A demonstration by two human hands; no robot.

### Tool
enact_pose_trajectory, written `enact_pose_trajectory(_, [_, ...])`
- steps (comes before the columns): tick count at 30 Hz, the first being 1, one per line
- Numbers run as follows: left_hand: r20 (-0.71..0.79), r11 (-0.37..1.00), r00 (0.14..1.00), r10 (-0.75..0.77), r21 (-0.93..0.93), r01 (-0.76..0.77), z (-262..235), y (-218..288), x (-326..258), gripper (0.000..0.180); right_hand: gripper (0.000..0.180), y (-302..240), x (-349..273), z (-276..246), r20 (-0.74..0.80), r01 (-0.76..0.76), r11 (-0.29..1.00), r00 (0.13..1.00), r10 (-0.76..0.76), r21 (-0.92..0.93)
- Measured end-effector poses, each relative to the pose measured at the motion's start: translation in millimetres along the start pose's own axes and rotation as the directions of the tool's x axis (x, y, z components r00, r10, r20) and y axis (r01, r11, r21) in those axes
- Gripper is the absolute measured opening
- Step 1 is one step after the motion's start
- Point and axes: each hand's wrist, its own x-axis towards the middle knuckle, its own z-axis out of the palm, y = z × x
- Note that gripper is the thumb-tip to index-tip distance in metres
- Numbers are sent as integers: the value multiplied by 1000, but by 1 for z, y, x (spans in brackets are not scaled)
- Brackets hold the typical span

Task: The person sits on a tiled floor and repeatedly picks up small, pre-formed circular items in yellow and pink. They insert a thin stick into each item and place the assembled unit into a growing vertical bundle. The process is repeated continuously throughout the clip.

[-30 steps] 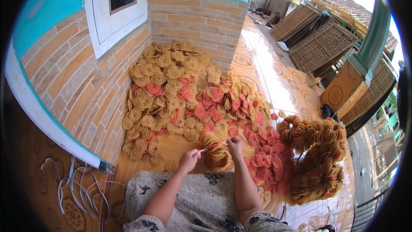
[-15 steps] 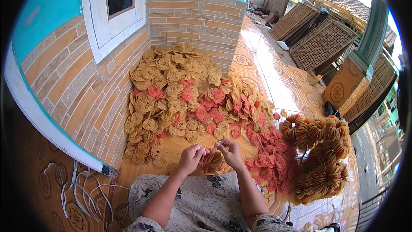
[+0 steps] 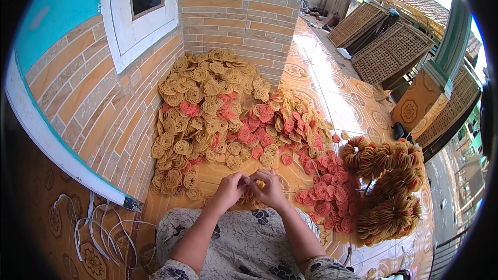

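Observation:
My left hand (image 3: 230, 189) and my right hand (image 3: 268, 189) meet in front of my lap, fingertips pinched together. Between and below them, a small bunch of tan rosette crackers (image 3: 250, 197) shows in part; my hands cover most of it. Whatever the right fingertips pinch is too small to make out. Just beyond lies a big heap of lacy tan rosette crackers (image 3: 194, 95), mixed with pink ones. To the right of my hands spreads a pile of pink rosette crackers (image 3: 322, 193).
Thick bundles of stacked crackers (image 3: 390, 218) stand at the right. Pale strips (image 3: 106, 236) lie loose on the tiles at lower left. A stone-clad wall (image 3: 228, 21) backs the heap. Woven racks (image 3: 392, 52) lean at the far right, near a chicken (image 3: 381, 95).
My right hand has come left and its fingertips now meet the left hand's. The cracker bunch, plainly visible between the hands before, is now mostly covered.

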Motion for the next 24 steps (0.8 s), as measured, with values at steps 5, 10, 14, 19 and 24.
enact_pose_trajectory(5, [-8,999,999,39,21,-38,-2,3,-1,19,22,-2,2,-5,-31,-63,998,998,63,0])
enact_pose_trajectory(10, [57,999,997,-43,22,42,-9,3,-1,21,28,6,-3,-17,145,74,966,989,-39,-246])
enact_pose_trajectory(14, [62,999,998,-24,-21,25,-9,2,0,22,19,11,-4,-10,144,71,962,989,-33,-264])
enact_pose_trajectory(19, [90,988,986,-142,-47,146,-9,-3,0,20,12,15,-5,-5,98,-42,988,994,57,-150])
enact_pose_trajectory(24, [66,973,990,-123,-188,133,-11,-14,2,16,10,12,-6,-6,90,-39,994,995,48,-102])
